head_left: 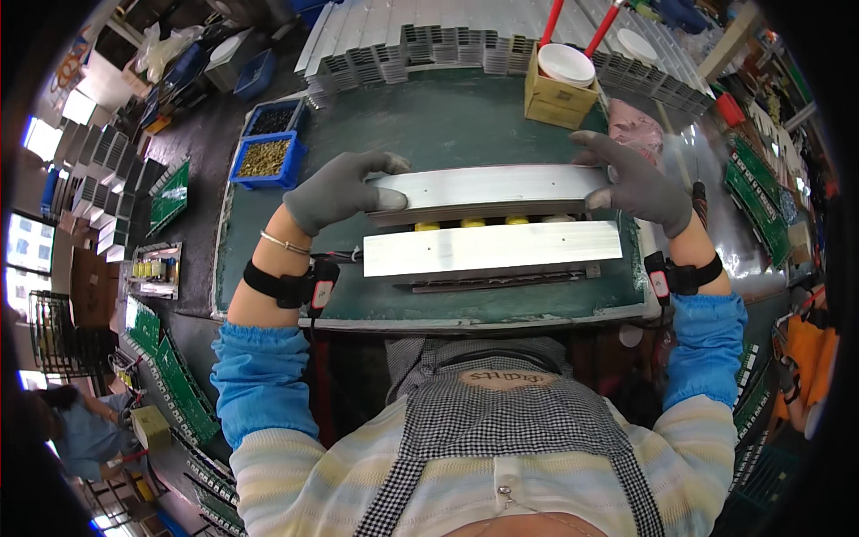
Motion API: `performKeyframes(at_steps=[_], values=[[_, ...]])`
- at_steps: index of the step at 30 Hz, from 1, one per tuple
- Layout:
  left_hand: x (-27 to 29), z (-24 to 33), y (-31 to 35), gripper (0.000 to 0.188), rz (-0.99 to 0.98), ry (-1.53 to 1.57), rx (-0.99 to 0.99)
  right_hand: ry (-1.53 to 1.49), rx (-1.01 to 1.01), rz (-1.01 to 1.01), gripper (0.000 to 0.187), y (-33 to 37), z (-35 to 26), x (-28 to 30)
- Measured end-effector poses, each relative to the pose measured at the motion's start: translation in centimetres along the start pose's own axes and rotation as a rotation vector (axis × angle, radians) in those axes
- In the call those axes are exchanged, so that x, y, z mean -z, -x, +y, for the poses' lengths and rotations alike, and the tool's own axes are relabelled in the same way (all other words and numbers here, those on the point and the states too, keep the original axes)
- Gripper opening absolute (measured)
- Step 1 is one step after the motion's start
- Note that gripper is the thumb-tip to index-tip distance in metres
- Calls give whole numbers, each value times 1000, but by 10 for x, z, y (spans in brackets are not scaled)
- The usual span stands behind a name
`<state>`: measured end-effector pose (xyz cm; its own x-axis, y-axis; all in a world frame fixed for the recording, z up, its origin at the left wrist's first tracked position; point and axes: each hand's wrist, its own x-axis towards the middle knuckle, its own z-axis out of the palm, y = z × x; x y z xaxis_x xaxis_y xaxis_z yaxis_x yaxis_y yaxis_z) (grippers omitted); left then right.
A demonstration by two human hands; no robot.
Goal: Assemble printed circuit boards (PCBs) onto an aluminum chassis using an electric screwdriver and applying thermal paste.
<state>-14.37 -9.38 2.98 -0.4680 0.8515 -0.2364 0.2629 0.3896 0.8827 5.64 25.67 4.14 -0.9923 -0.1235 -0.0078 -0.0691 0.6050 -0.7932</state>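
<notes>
Both my hands wear grey gloves. A long silver metal bar (pixel 488 186) spans the space between them over the green work surface (pixel 403 116). My left hand (pixel 335 190) is closed on its left end, the thumb on the near face and the fingers over the far edge. At the opposite end my right hand (pixel 642 183) grips it in the same manner. Nearer to me lies a flat silver panel (pixel 492 250), parallel to the bar. Yellow parts (pixel 472 222) show in the gap between the two. Dark wires (pixel 338 256) leave the assembly at its left.
Blue bins hold small brass-coloured pieces (pixel 264 158) and black pieces (pixel 271 120). Stacked metal profiles (pixel 456 49) line the far edge, beside a cardboard box (pixel 557 94) with a white lid. A pink bag (pixel 635 125) lies far right. Green circuit boards (pixel 183 380) stand left; another person (pixel 85 430) sits lower left.
</notes>
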Motion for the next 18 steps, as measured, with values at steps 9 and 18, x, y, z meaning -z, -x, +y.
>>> performKeyframes(at_steps=[9,18], values=[[-1,-2,-2,49,44,-123,-26,356,102,-44,90,-11,-24,7],[4,-10,-4,47,17,-157,-73,440,170,-293,89,-72,-70,-21]])
